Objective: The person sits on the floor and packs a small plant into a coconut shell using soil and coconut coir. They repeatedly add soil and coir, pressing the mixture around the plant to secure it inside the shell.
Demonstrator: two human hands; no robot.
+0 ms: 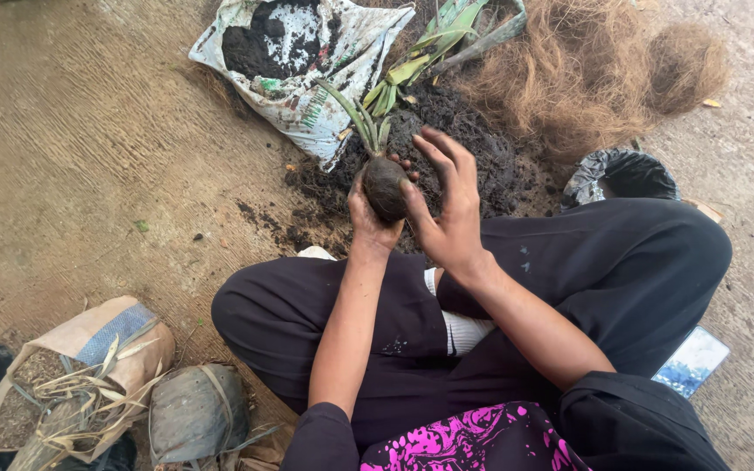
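While both hands cup soil ball (385, 186) | sack (303, 54): dark soil

A matt, crumbly ball of dark soil (385, 186) around a seedling's roots sits in the left hand (372, 218), with smooth green leaves (366, 124) above; the right hand (449, 209) is dusted with soil. At centre top, loose black potting soil (469, 148) looks rough and grainy. At upper left, a woven plastic sack (307, 96) is crinkled, slightly glossy and smeared with dirt. At upper right, coconut fibre (595, 65) is dry, brown and wiry. A black plastic bag (617, 174) shines. The concrete ground (80, 157) is rough and matt. Trousers (604, 262) are soft, matt black cloth.
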